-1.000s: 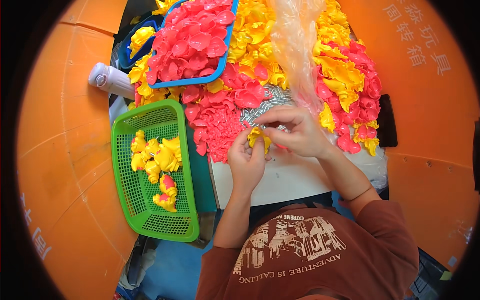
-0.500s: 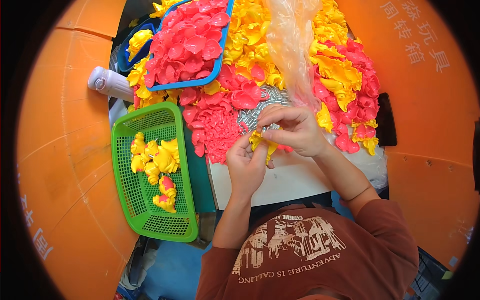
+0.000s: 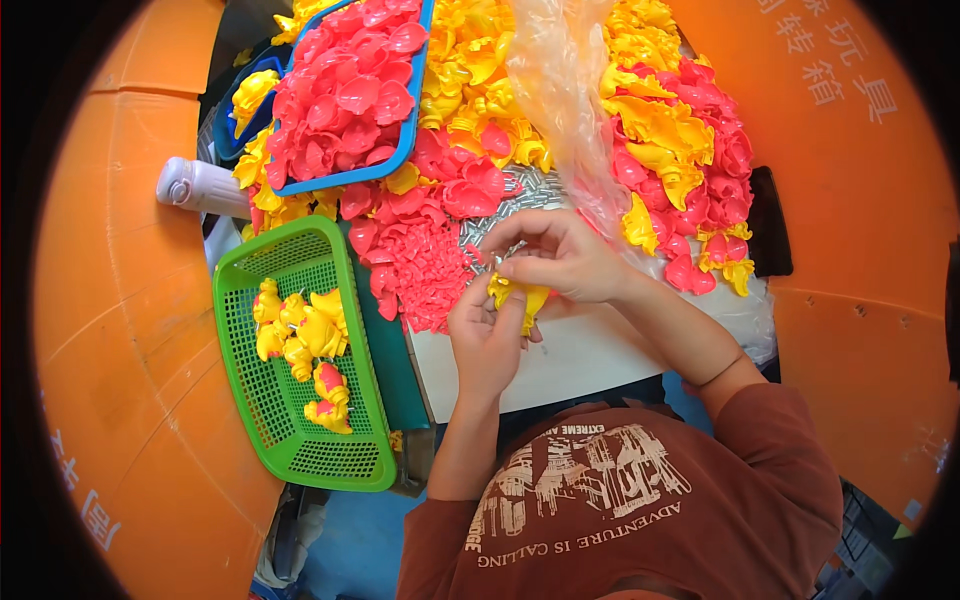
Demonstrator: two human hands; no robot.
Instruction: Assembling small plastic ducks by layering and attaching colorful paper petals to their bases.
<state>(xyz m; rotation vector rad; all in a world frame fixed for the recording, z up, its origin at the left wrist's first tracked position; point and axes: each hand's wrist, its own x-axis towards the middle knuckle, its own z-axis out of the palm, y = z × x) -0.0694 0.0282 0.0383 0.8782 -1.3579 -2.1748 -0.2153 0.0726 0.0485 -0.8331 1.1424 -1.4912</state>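
Observation:
My left hand (image 3: 484, 335) is closed around a yellow plastic toy part (image 3: 524, 303), holding it above the front of the table. Over the part's upper end, my right hand (image 3: 560, 256) has its thumb and forefinger bent together. Whatever those right fingers hold is too small and hidden to name. Just beyond both hands lies a heap of small silver metal pins (image 3: 535, 190). To its left is a pile of tiny pink plastic pieces (image 3: 425, 270).
On the left stands a green basket (image 3: 372, 440) with several yellow-and-pink toy figures (image 3: 318, 328). A blue-rimmed tray (image 3: 405, 150) heaped with pink shells is behind it. Clear plastic film (image 3: 565, 90) crosses more yellow parts. A pale bottle (image 3: 200, 187) and orange panels (image 3: 130, 300) flank the table.
The whole view has shifted slightly, with most things now further left. My right fingers have moved a little toward the pins, at the upper end of the yellow part; my left hand keeps holding it.

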